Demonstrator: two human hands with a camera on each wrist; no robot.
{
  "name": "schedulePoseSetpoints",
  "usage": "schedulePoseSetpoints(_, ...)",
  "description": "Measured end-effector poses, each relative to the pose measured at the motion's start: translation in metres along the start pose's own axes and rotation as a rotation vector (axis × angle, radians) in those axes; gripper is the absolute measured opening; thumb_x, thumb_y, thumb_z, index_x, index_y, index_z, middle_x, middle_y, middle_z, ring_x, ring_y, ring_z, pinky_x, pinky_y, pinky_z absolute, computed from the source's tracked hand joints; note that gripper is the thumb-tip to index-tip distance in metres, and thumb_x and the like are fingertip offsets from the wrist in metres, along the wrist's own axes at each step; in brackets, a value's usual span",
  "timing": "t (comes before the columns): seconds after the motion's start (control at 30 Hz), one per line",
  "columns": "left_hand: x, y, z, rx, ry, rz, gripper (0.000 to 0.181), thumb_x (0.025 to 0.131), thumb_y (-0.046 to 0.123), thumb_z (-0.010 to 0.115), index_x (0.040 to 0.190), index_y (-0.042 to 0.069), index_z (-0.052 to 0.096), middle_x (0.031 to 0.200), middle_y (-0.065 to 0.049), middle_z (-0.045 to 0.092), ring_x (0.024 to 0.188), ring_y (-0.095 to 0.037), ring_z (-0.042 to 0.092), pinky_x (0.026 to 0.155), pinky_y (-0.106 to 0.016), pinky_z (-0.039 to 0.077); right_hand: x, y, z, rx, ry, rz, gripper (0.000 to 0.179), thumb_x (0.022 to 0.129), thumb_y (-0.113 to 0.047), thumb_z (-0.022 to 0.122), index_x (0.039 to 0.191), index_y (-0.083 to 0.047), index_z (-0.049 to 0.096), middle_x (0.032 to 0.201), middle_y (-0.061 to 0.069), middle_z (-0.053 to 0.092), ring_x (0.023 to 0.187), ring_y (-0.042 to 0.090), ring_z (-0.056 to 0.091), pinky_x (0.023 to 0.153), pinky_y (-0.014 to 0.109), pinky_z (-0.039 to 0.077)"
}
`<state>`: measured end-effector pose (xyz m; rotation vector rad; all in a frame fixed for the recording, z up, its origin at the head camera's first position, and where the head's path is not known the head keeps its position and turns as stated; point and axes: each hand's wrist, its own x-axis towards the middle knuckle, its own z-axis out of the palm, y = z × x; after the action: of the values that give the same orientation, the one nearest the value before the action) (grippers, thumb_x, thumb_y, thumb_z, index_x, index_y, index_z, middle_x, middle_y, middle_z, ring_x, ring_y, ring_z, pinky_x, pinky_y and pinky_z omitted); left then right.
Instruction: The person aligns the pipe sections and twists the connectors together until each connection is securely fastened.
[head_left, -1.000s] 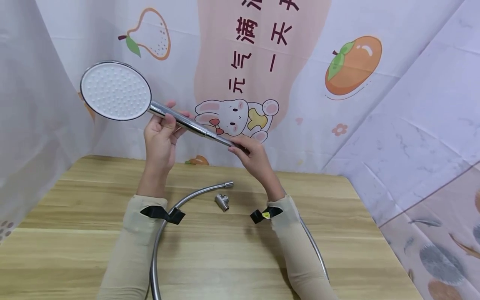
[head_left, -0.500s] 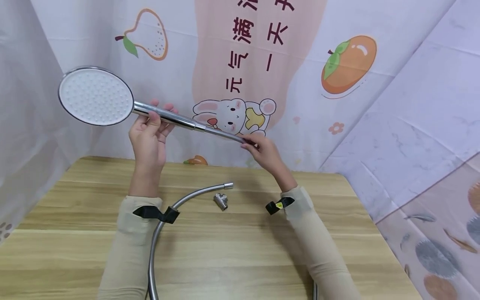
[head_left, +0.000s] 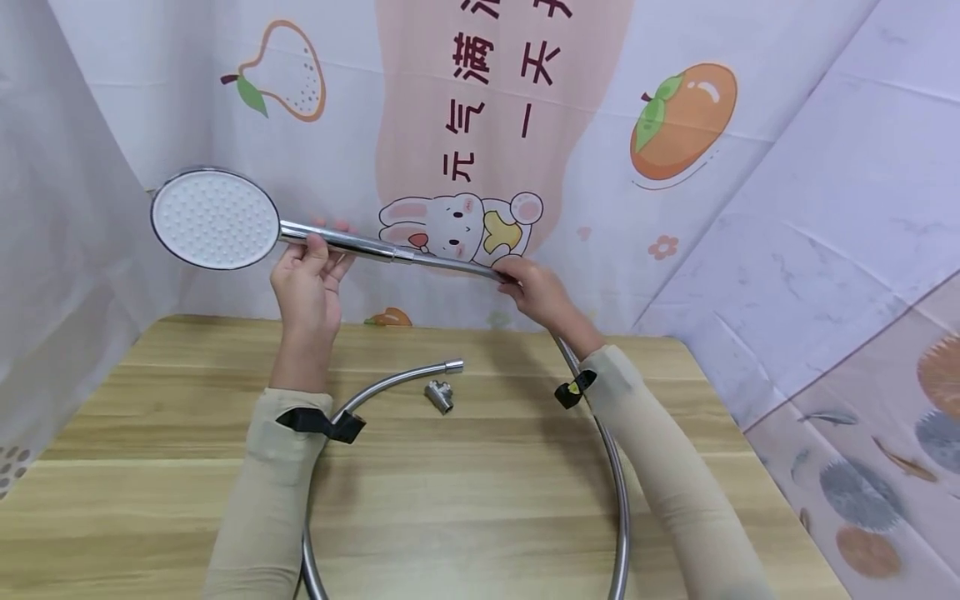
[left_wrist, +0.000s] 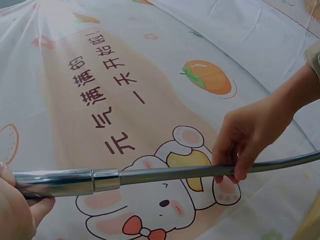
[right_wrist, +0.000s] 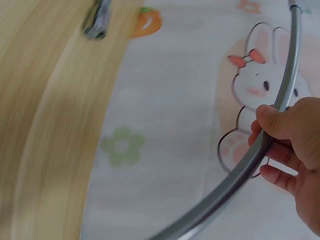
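A shower head (head_left: 215, 219) with a round white face and chrome handle is held up above the far part of the table. My left hand (head_left: 306, 279) grips its handle, thumb in front and fingers behind. From the handle's end runs a grey metal hose (left_wrist: 165, 174), joined at a chrome collar (left_wrist: 106, 180). My right hand (head_left: 540, 292) pinches this hose between thumb and fingers, a short way from the collar. In the right wrist view the hose (right_wrist: 220, 195) bends down past the hand. The hose's other end, a chrome nut (head_left: 453, 366), lies on the table.
A small chrome tee fitting (head_left: 440, 397) lies on the wooden table (head_left: 465, 500) near the hose's loose end. The hose curves toward the table's front on both sides. A printed curtain (head_left: 585, 167) hangs right behind the table.
My right hand has slid along the hose to the right, away from the shower head's handle. The shower head shifted left, then back right and lower. More hose shows below the right hand.
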<state>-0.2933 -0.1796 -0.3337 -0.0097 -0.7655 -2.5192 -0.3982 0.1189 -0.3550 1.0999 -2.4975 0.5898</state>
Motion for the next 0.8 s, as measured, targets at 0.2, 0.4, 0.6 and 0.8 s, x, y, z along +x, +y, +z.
schedulePoseSetpoints(0.2, 0.004, -0.002, -0.004, -0.009, 0.057, -0.084, 0.054, 0.097, 0.015, 0.057, 0.144, -0.009, 0.044, 0.132, -0.023, 0.063, 0.131, -0.033, 0.060, 0.106, -0.041, 0.050, 0.000, 0.015, 0.000, -0.123, 0.017, -0.036, 0.028, 0.093, 0.003, 0.069, 0.120, 0.000, 0.070, 0.109, 0.016, 0.074, 0.098, 0.033, 0.070, 0.089, 0.046, 0.055)
schedulePoseSetpoints(0.4, 0.009, -0.008, -0.009, -0.062, 0.104, -0.132, 0.043, 0.097, 0.015, 0.056, 0.133, -0.009, 0.051, 0.151, -0.022, 0.051, 0.139, -0.033, 0.051, 0.115, -0.043, 0.041, 0.005, 0.021, -0.003, -0.225, 0.115, -0.039, 0.021, 0.094, -0.001, 0.069, 0.115, 0.002, 0.071, 0.101, 0.018, 0.073, 0.092, 0.037, 0.068, 0.084, 0.048, 0.054)
schedulePoseSetpoints(0.6, 0.011, -0.015, -0.014, -0.053, 0.140, -0.132, 0.048, 0.097, 0.015, 0.055, 0.138, -0.010, 0.051, 0.148, -0.024, 0.052, 0.138, -0.032, 0.053, 0.113, -0.043, 0.043, 0.009, 0.025, -0.001, -0.248, 0.201, -0.021, 0.014, 0.091, -0.004, 0.072, 0.105, 0.001, 0.072, 0.096, 0.016, 0.073, 0.089, 0.037, 0.068, 0.083, 0.048, 0.053)
schedulePoseSetpoints(0.8, 0.013, -0.018, -0.023, -0.031, 0.221, -0.198, 0.040, 0.101, 0.013, 0.051, 0.136, -0.005, 0.053, 0.148, -0.022, 0.053, 0.138, -0.029, 0.054, 0.112, -0.040, 0.044, 0.006, 0.029, 0.013, -0.326, 0.205, -0.047, 0.016, 0.092, -0.006, 0.072, 0.107, -0.001, 0.072, 0.096, 0.015, 0.075, 0.087, 0.035, 0.071, 0.080, 0.046, 0.056)
